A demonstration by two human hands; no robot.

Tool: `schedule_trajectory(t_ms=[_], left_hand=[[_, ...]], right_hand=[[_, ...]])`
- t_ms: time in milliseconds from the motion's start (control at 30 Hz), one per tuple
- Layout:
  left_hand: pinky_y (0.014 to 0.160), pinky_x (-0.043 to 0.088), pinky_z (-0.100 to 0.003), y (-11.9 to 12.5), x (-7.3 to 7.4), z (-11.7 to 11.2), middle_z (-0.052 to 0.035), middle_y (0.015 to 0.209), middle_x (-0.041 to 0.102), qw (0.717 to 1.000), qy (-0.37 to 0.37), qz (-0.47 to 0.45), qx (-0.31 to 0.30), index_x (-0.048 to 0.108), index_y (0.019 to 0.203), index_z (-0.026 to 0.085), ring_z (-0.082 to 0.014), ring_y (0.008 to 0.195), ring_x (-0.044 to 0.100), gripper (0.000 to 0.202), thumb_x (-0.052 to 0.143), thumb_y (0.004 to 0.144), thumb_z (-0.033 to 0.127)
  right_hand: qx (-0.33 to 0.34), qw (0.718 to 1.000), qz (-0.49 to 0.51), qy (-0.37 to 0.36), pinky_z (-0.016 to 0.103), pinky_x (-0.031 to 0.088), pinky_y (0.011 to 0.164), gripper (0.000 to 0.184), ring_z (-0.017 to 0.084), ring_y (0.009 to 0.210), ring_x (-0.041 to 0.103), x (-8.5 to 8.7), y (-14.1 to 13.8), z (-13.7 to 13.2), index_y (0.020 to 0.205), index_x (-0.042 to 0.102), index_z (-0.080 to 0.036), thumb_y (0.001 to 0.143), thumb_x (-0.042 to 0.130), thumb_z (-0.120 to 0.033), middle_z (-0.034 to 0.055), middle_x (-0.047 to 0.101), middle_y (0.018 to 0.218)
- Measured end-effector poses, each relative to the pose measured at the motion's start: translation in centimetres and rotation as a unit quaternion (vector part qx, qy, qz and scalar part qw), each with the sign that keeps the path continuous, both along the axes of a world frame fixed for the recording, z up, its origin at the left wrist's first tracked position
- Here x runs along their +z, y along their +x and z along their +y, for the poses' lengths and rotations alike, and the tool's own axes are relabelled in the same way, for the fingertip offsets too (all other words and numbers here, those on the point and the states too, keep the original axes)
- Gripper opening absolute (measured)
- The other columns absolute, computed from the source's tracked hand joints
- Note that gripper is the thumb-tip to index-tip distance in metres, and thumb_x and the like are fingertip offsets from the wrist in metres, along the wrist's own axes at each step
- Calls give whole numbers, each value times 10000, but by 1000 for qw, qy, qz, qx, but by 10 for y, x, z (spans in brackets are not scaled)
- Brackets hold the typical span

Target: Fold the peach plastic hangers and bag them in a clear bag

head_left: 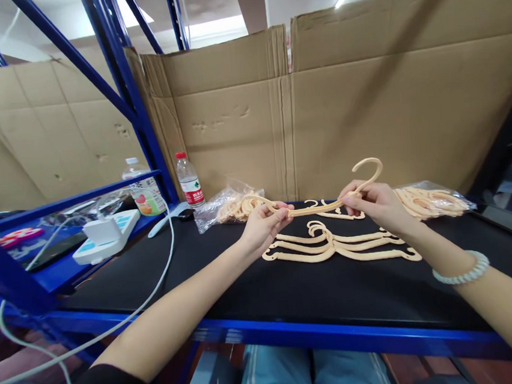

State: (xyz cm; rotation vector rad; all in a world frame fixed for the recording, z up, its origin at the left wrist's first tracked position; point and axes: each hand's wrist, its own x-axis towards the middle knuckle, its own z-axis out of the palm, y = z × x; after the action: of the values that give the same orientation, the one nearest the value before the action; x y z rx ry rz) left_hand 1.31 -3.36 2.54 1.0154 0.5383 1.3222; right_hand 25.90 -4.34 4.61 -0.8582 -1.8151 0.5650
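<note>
Between my two hands, above the black tabletop (229, 291), a peach-coloured plastic hanger piece (316, 210) is stretched out. My left hand (263, 226) pinches its left end, where a curved part rises behind the fingers. Closed around the other end is my right hand (377, 202), with a hook (378, 171) standing up above the fingers. Right below lie several matching hangers (307, 256), fanned together with their hooks overlapping. More hanger parts (342, 215) lie behind them, partly covered by the held piece.
Clear bags of hanger parts lie at the left (239, 207) and right (433, 200). A red-capped water bottle (190, 183) stands near the cardboard wall (232, 128). At left are a power strip (106, 235), a white cable (171, 248) and a juice bottle (145, 193). A blue rail (342, 331) edges the table.
</note>
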Motion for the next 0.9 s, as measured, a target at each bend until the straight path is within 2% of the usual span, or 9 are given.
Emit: schedule_trajectory(t_ms=[167, 267, 400, 567, 633, 900], left_hand=[[676, 539, -173, -7, 2, 5, -1, 662, 626, 1000, 19, 2, -19, 635, 736, 93, -69, 633, 624, 119, 742, 685, 75], [632, 523, -158, -12, 4, 8, 16, 630, 599, 998, 52, 13, -42, 639, 774, 113, -58, 591, 597, 189, 786, 665, 162], [618, 504, -158, -13, 7, 5, 29, 631, 554, 993, 86, 43, -74, 596, 719, 116, -49, 587, 561, 279, 813, 639, 273], [780, 531, -318, -13, 10, -4, -12, 889, 583, 983, 84, 74, -145, 555, 743, 131, -117, 784, 609, 283, 777, 690, 298], [775, 525, -326, -14, 10, -4, -36, 951, 594, 978, 81, 86, -171, 545, 748, 133, -143, 802, 629, 289, 770, 698, 308], [676, 493, -270, -14, 4, 1, -48, 827, 628, 980, 76, 82, -162, 533, 728, 121, -118, 658, 619, 340, 804, 653, 311]], right_hand=[[3, 1000, 12, 19, 247, 403, 525, 190, 116, 544, 503, 0, -1, -3, 769, 635, -193, 816, 615, -376, -7, 551, 600], [-7, 999, 5, 37, 246, 393, 515, 177, 113, 543, 500, -1, -1, -4, 769, 636, -196, 821, 614, -363, -6, 549, 614], [-9, 998, 0, 60, 246, 401, 513, 173, 116, 552, 514, -2, -1, -5, 785, 634, -197, 833, 602, -361, -5, 552, 625], [-35, 995, -22, 94, 246, 410, 489, 171, 118, 533, 514, -1, -3, -9, 778, 631, -209, 827, 597, -369, -3, 564, 624], [-48, 993, -35, 101, 252, 408, 478, 172, 122, 521, 511, -1, -4, -11, 768, 628, -216, 825, 592, -374, 0, 568, 616], [-75, 986, -66, 131, 282, 413, 484, 174, 146, 538, 540, -1, -7, -14, 735, 628, -232, 807, 592, -386, 28, 626, 683]])
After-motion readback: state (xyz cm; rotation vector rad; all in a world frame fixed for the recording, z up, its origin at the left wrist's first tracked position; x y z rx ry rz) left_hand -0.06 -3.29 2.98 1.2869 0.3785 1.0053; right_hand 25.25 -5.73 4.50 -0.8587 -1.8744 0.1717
